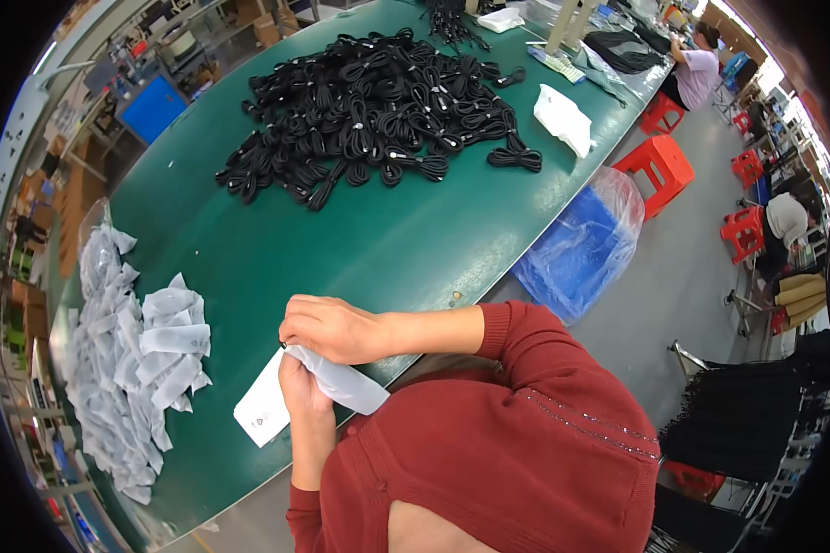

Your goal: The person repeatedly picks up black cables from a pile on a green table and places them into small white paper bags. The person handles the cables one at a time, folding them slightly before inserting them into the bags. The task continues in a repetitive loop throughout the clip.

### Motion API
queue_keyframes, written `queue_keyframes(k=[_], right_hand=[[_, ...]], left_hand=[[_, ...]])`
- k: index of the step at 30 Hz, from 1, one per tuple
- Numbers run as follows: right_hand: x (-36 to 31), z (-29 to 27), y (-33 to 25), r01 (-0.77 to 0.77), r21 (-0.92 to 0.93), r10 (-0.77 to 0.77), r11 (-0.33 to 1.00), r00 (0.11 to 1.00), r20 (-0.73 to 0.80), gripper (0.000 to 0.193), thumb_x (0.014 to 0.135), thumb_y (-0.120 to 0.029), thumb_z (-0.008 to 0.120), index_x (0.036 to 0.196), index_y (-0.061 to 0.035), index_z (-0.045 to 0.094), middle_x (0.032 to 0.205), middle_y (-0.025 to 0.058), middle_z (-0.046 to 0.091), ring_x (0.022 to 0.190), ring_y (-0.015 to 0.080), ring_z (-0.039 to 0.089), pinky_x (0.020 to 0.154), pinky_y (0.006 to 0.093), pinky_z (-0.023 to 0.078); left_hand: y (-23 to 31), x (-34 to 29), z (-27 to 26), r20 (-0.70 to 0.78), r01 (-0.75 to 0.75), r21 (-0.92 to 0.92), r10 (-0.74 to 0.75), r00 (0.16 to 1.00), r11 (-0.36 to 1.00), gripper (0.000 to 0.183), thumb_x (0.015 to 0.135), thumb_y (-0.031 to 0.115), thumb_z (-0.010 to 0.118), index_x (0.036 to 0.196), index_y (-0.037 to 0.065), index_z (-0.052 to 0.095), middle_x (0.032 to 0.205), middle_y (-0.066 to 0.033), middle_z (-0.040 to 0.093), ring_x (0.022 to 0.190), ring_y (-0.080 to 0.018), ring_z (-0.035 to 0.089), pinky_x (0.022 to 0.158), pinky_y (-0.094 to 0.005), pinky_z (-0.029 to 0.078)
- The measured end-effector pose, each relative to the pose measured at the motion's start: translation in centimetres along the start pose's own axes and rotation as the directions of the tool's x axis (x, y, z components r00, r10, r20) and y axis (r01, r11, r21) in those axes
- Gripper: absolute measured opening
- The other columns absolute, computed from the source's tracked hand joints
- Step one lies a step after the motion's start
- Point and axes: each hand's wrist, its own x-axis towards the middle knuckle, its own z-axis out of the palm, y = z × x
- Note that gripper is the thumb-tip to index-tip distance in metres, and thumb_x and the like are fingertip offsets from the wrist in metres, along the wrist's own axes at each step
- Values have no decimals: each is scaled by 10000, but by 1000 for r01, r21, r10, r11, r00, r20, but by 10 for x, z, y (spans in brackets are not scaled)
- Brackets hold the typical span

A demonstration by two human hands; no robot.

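Observation:
My left hand (304, 389) is closed on a frosted, whitish plastic bag (350, 385), which sticks out to the right over the table's near edge. Bent over the bag's upper end is my right hand (332, 329), its fingers curled and pressed together close to the left fingertips. A small dark bit shows between the two hands; the fingers hide the rest of it. Just left of my left hand, a flat white stack of what look like bags (263, 410) lies on the green table (341, 249). A large heap of coiled black cables (369, 111) covers the table's far part.
Many filled frosted bags (124, 369) are piled at the left. White packets (563, 120) lie near the right edge. Beside the table stand a blue bin lined with clear plastic (576, 244) and a red stool (655, 175). Other people sit farther off at the right.

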Motion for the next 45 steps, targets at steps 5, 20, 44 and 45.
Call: queue_keyframes(k=[5,20,44,45], right_hand=[[-1,-13,3,-24,-55,28,998,997,73,103,876,-29,622,935,-16,538,847,108,559,782,281,577,656,396,489],[24,-99,11,-351,101,365,931,905,-219,67,903,-85,653,941,-34,634,896,62,612,789,149,593,710,287,492],[-68,-107,81,-467,-875,515,130,785,-343,688,962,-539,514,1412,-21,467,1195,323,511,1039,445,500,837,553,426],[-71,-102,79,-448,-875,499,182,809,-311,663,966,-508,528,1412,-20,465,1239,320,501,1087,447,498,880,556,424]], left_hand=[[-8,-15,18,249,-5,41,-6,968,999,409,1048,441,419,1249,94,498,1095,-61,618,916,-226,644,771,-394,565],[66,-2,56,519,-588,800,353,778,121,191,992,195,578,907,24,588,875,-74,660,814,-127,586,750,-276,455],[64,-39,-38,573,-346,783,383,724,-517,234,779,33,740,993,37,646,989,-98,582,798,-229,572,662,-327,485],[62,-39,-39,537,-317,812,415,734,-491,215,786,40,740,982,39,650,982,-92,587,797,-225,571,651,-326,480]])
